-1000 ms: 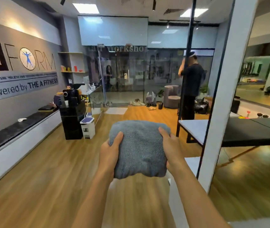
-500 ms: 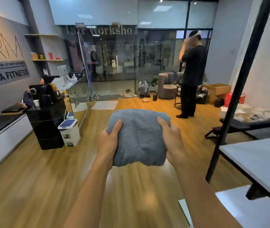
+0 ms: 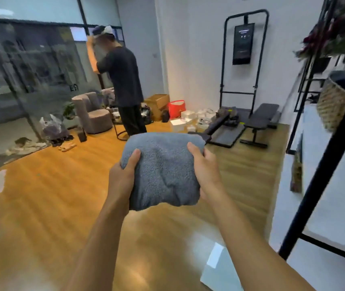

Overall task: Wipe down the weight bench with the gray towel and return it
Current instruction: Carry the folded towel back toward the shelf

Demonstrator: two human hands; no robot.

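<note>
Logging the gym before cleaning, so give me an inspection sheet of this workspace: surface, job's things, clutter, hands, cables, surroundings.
Surface: glossy wood floor.
Job's things: folded gray towel held up front; weight bench by far wall, apart from it.
Clutter: cardboard box, red bag, white packages along the wall.
Hands: left hand and right hand grip the towel's sides.
Cables: nothing seen.
Surroundings: person in dark clothes, gray armchair, wicker basket.

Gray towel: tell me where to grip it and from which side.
Grip the gray towel by its two side edges, left hand from the left, right hand from the right, thumbs on top and fingers underneath. It is a thick, soft folded bundle, so holding both sides should keep it folded.
</note>
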